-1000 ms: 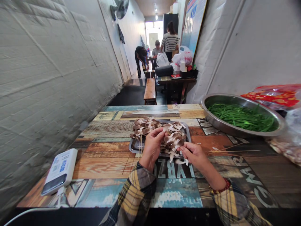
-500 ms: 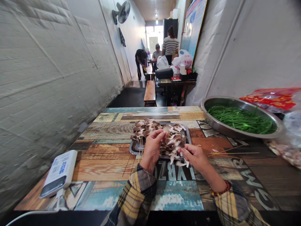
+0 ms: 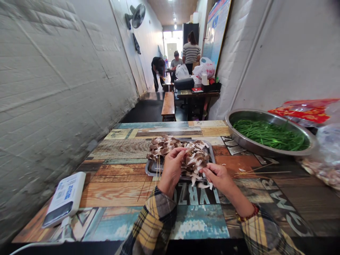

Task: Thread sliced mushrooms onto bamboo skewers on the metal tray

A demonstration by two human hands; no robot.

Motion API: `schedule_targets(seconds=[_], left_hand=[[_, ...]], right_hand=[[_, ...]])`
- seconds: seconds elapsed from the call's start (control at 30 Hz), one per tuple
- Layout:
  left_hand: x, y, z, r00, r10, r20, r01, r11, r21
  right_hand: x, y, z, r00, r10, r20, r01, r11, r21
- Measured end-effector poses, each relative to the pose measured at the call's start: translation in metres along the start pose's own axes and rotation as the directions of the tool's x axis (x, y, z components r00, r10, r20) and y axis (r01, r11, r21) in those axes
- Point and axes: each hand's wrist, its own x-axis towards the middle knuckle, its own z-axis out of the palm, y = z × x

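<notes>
Brown-capped oyster mushrooms (image 3: 164, 143) are heaped in a shallow metal tray (image 3: 211, 150) on the table before me. Over its near middle, my left hand (image 3: 174, 168) is closed in a pinch; a thin tan tip at the fingertips looks like a bamboo skewer, mostly hidden by the hand. At the tray's right side, the thumb and fingers of my right hand (image 3: 217, 177) pinch the edge of an oyster mushroom (image 3: 198, 162). Several bamboo skewers (image 3: 158, 165) stick out of the left heap toward me. Pale mushroom stems (image 3: 204, 185) hang over the tray's near edge.
Loose skewers (image 3: 252, 173) lie to the right, below a wide metal basin (image 3: 271, 152) of green chives. Plastic bags (image 3: 326, 141) crowd the right edge. A white power bank (image 3: 65, 198) with a cable sits at left. Beyond are a bench (image 3: 168, 104) and several people.
Both hands keep almost the same places, the right still pinching at the mushroom. The whole view has shifted slightly.
</notes>
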Motion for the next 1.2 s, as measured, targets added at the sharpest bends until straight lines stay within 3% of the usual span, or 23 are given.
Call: schedule_targets(seconds=[0.37,0.63,1.2], left_hand=[[0.003,-0.0033,-0.0024,0.995,0.077,-0.057,-0.077,0.997,-0.002],[0.0012,-0.0012,0.0002,0.998,0.028,-0.064,-0.034,0.995,-0.095],[0.0001,-0.0024,0.0006,1.0,-0.026,-0.003,0.026,0.995,-0.095]], right_hand=[[-0.0012,-0.0011,0.0012,1.0,0.011,0.027,-0.009,0.999,-0.046],[-0.0015,0.0023,-0.0001,1.0,0.009,0.024,-0.007,0.998,-0.06],[-0.0021,0.0038,0.0016,0.999,-0.039,0.008,0.039,0.993,-0.113]])
